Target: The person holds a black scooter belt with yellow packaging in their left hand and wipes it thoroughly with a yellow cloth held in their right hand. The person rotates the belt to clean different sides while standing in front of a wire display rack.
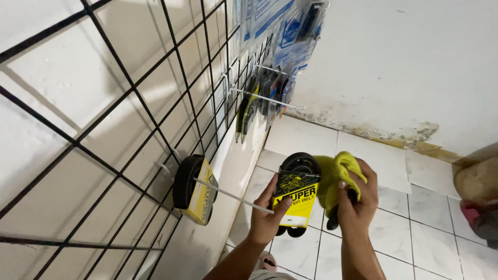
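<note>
My left hand (268, 217) grips a coiled black rubber belt in a yellow and black card sleeve (296, 194), holding it by its left edge. My right hand (357, 201) is closed on a yellow cloth (340, 173) that is pressed against the belt's right side. A second black belt in a yellow sleeve (193, 190) hangs on a white peg (233, 196) of the black wire grid panel (129, 93) at the left, just beside my left hand.
More packaged goods (262, 96) hang on pegs higher up the wire grid, with blue blister packs (290, 31) above them. White floor tiles (415, 228) lie below. A stained white wall (404, 67) stands ahead. Pink and brown objects (480, 199) sit at the right edge.
</note>
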